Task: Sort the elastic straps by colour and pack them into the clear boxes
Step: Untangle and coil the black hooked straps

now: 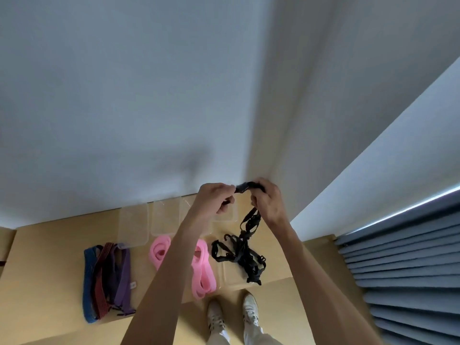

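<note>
Both hands are raised above a wooden table. My left hand and my right hand pinch a black elastic strap stretched between them. The rest of the black straps hang in a tangle from my right hand down to the table. Pink straps lie in front of the clear boxes, with a second pink coil to the left. Blue, red and purple straps lie at the left. Clear boxes stand along the back by the wall.
A white wall rises right behind the table. Blue-grey pleated curtains hang at the right. My feet in white shoes stand at the table's front edge. A clear lid or box lies under the black tangle.
</note>
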